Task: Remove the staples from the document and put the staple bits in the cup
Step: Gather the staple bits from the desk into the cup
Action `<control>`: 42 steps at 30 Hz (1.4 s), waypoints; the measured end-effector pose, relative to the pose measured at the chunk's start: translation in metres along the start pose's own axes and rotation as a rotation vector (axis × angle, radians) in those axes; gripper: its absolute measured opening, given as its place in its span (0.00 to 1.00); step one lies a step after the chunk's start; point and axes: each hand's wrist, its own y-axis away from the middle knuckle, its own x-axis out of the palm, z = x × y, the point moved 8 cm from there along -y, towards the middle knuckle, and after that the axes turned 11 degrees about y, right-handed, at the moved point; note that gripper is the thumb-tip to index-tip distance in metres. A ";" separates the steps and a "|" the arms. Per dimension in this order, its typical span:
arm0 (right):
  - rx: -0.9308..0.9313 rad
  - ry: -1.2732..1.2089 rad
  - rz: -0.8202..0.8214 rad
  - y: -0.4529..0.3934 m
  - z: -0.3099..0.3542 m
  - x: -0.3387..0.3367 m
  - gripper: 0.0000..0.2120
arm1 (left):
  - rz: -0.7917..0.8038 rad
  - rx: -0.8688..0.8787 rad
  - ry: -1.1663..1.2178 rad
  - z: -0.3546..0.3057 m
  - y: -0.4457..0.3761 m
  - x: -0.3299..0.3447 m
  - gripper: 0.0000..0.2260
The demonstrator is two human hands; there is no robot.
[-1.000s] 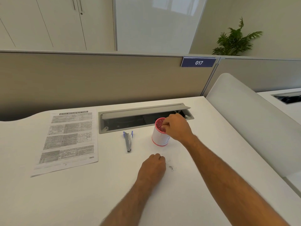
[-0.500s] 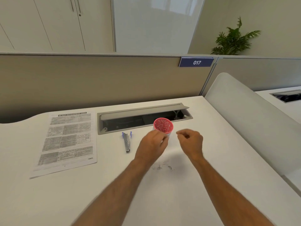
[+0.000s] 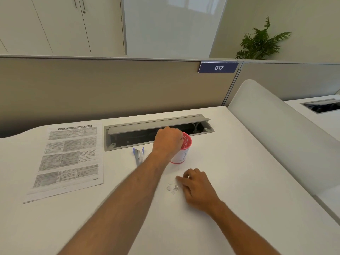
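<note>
The left hand, bunched over the cup, probably drops bits; the right hand pinches at staple bits just left of its fingertips.

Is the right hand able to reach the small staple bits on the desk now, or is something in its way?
Probably yes. The right hand rests on the desk with its fingertips right beside the staple bits, and nothing lies between them. The left hand is further back at the cup, out of the way.

a single head-worn wide-angle view looks forward and down across the white desk, fairly near, toward the far partition; its edges seem somewhat bent.
</note>
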 end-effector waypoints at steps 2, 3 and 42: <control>0.043 -0.041 -0.053 0.010 -0.005 -0.003 0.17 | 0.010 -0.015 0.005 0.002 -0.001 0.003 0.17; 0.111 -0.069 -0.092 0.016 -0.011 -0.005 0.17 | 0.011 -0.020 0.010 0.002 -0.001 0.004 0.18; 0.144 0.070 -0.084 0.008 0.018 0.009 0.02 | -0.122 0.035 0.336 0.042 0.146 0.078 0.15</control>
